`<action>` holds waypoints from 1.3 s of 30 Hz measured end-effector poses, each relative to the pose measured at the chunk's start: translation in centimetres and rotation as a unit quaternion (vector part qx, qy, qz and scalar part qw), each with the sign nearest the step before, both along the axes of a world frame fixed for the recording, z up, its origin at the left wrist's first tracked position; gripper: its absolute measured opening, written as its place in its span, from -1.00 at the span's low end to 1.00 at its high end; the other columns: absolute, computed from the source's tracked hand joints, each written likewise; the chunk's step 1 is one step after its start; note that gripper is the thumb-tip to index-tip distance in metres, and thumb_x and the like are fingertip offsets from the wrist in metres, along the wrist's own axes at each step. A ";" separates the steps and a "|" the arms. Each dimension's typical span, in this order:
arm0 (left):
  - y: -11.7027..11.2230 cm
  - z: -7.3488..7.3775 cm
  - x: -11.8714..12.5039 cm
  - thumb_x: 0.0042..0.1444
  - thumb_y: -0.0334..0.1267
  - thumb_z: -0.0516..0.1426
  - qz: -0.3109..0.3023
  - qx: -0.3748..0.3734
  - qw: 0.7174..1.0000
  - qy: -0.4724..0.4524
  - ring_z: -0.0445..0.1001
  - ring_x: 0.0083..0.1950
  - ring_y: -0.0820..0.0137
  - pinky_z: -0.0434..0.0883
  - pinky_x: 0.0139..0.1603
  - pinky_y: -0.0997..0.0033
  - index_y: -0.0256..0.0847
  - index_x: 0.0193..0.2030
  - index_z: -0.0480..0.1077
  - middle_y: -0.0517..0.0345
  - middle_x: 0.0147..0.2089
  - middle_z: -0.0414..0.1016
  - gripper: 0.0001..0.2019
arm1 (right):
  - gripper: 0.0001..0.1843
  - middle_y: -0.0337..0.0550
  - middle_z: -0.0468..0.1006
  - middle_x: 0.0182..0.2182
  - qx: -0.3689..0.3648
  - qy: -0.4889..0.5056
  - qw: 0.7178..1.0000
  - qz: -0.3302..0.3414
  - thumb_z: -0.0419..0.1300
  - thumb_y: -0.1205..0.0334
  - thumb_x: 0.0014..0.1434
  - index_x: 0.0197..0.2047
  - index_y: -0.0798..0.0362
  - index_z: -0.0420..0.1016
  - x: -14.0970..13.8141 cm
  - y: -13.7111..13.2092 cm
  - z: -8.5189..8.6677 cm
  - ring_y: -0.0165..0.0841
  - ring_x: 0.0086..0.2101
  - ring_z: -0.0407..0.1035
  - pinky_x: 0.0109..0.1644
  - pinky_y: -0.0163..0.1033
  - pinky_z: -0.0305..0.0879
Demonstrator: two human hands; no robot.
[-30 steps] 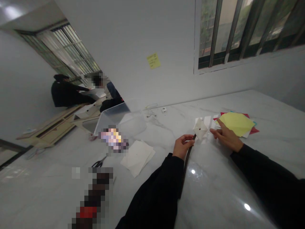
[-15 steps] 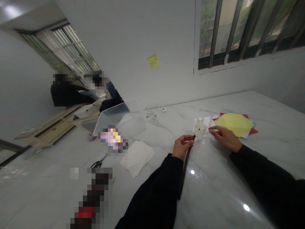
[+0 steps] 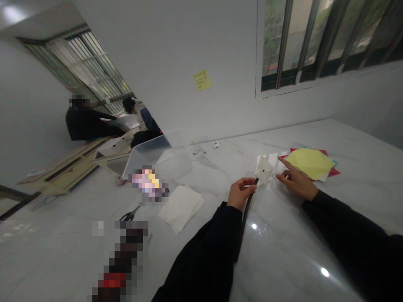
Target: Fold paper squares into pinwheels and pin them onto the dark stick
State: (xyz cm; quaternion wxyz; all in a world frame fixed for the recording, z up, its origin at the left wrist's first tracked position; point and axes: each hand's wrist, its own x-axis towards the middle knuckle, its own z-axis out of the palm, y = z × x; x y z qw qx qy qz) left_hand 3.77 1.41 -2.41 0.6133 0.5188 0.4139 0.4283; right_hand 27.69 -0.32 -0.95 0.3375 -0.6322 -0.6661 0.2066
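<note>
My left hand (image 3: 239, 192) is closed round a thin dark stick (image 3: 244, 218) that runs back along my sleeve. A white folded paper square (image 3: 263, 170) with a small dark dot at its centre is fixed at the stick's far tip. My right hand (image 3: 296, 181) rests on the white marble table (image 3: 277, 251) just right of the paper, forefinger stretched toward a small white paper piece (image 3: 273, 159), the other fingers curled. Beyond it lies a pile of coloured paper sheets (image 3: 310, 162) with a yellow one on top.
White paper sheets (image 3: 181, 206) and black scissors (image 3: 130, 215) lie to the left. A clear plastic box (image 3: 157, 158) stands behind them. Two other people sit at a far wooden bench (image 3: 72, 165). A yellow sticky note (image 3: 202, 79) hangs on the wall.
My right hand drew back a little from the coloured sheets to beside the white paper square. My left hand and the stick stayed put.
</note>
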 end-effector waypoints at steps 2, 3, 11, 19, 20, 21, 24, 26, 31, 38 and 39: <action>0.1 0.0 -0.1 -0.12 -0.27 0.32 -0.005 0.002 1.000 -0.003 0.45 -0.38 0.48 0.39 -0.19 0.38 -0.24 -0.17 0.53 0.08 -0.21 0.55 -0.69 | -0.19 -0.26 0.55 -0.43 0.008 -0.009 1.000 0.000 0.11 0.07 0.14 0.41 0.02 -0.04 0.2 0.1 -0.1 -0.34 -0.55 0.37 -0.34 -0.23 0.30; 0.1 -0.1 -0.1 -0.12 -0.27 0.32 -0.009 0.002 1.000 -0.005 0.45 -0.38 0.48 0.39 -0.19 0.38 -0.24 -0.17 0.53 0.08 -0.21 0.55 -0.69 | -0.17 -0.27 0.54 -0.44 0.012 -0.014 1.000 -0.002 0.12 0.11 0.12 0.41 0.02 -0.05 0.2 0.1 -0.2 -0.35 -0.55 0.37 -0.34 -0.23 0.30; 0.2 -0.1 -0.1 -0.12 -0.29 0.32 -0.019 -0.004 1.000 -0.011 0.45 -0.36 0.48 0.38 -0.20 0.40 -0.25 -0.17 0.53 0.07 -0.22 0.55 -0.70 | -0.15 -0.29 0.54 -0.48 0.019 -0.004 0.999 -0.042 0.15 0.14 0.08 0.40 0.08 -0.01 0.2 0.1 0.1 -0.33 -0.52 0.39 -0.34 -0.24 0.28; 0.3 -0.4 -0.1 -0.10 -0.25 0.32 0.006 0.007 1.000 -0.018 0.45 -0.37 0.48 0.38 -0.18 0.39 -0.23 -0.16 0.53 0.08 -0.22 0.55 -0.69 | -0.27 -0.20 0.35 -0.72 -0.109 -0.040 0.992 0.040 -0.16 -0.29 0.25 -0.64 0.05 0.43 0.6 0.4 0.6 -0.35 -0.61 0.28 -0.40 -0.22 0.15; 0.3 -0.4 -0.1 -0.10 -0.25 0.32 0.005 0.008 1.000 -0.018 0.45 -0.37 0.48 0.38 -0.18 0.39 -0.23 -0.15 0.53 0.08 -0.22 0.54 -0.69 | -0.23 -0.18 0.35 -0.72 -0.108 -0.040 0.993 0.030 -0.20 -0.32 0.26 -0.69 0.04 0.36 0.6 0.4 0.7 -0.35 -0.60 0.29 -0.39 -0.21 0.14; 0.3 -0.5 -0.1 -0.09 -0.25 0.32 0.005 0.009 1.000 -0.018 0.45 -0.37 0.49 0.38 -0.19 0.39 -0.23 -0.15 0.53 0.08 -0.21 0.54 -0.69 | -0.22 -0.17 0.36 -0.71 -0.096 -0.041 0.994 0.017 -0.21 -0.33 0.26 -0.70 0.04 0.33 0.6 0.4 0.7 -0.34 -0.58 0.30 -0.38 -0.21 0.14; 0.3 -0.5 -0.1 -0.10 -0.25 0.32 0.005 0.007 1.000 -0.019 0.45 -0.37 0.49 0.37 -0.19 0.40 -0.23 -0.15 0.53 0.09 -0.21 0.54 -0.68 | -0.27 -0.17 0.42 -0.62 -0.062 -0.050 0.997 -0.003 -0.19 -0.32 0.25 -0.59 0.03 0.44 0.7 0.4 0.7 -0.30 -0.51 0.34 -0.35 -0.22 0.14; 0.4 -0.6 -0.1 -0.11 -0.25 0.33 0.007 0.006 1.000 -0.018 0.45 -0.37 0.49 0.37 -0.19 0.40 -0.23 -0.16 0.53 0.08 -0.21 0.54 -0.68 | -0.33 -0.17 0.46 -0.57 -0.049 -0.050 0.997 -0.014 -0.15 -0.30 0.25 -0.43 0.03 0.53 0.8 0.5 0.5 -0.28 -0.48 0.37 -0.35 -0.22 0.15; 0.4 -0.7 -0.1 -0.10 -0.25 0.33 0.005 0.008 1.000 -0.022 0.45 -0.37 0.49 0.38 -0.19 0.40 -0.23 -0.15 0.53 0.08 -0.21 0.54 -0.68 | -0.32 -0.22 0.49 -0.55 -0.055 0.036 0.996 -0.067 0.00 -0.28 0.19 0.14 0.07 0.38 0.6 0.5 0.0 -0.28 -0.48 0.39 -0.34 -0.23 0.20; 0.5 -0.7 -0.1 -0.11 -0.25 0.33 0.016 0.008 0.999 -0.034 0.45 -0.37 0.48 0.39 -0.19 0.39 -0.24 -0.15 0.53 0.09 -0.23 0.54 -0.68 | -0.24 -0.28 0.17 -0.76 -0.267 0.106 0.938 0.197 -0.14 -0.39 0.19 -0.65 0.08 0.36 -1.1 -0.6 1.1 -0.47 -0.68 0.04 -0.52 -0.28 -0.03; 0.5 -0.7 -0.1 -0.11 -0.26 0.33 0.016 0.008 0.999 -0.035 0.45 -0.37 0.48 0.39 -0.19 0.39 -0.24 -0.15 0.53 0.09 -0.23 0.54 -0.67 | -0.26 -0.29 0.16 -0.76 -0.255 0.101 0.944 0.185 -0.11 -0.39 0.18 -0.67 0.08 0.31 -1.2 -0.6 1.2 -0.48 -0.68 0.02 -0.53 -0.28 -0.06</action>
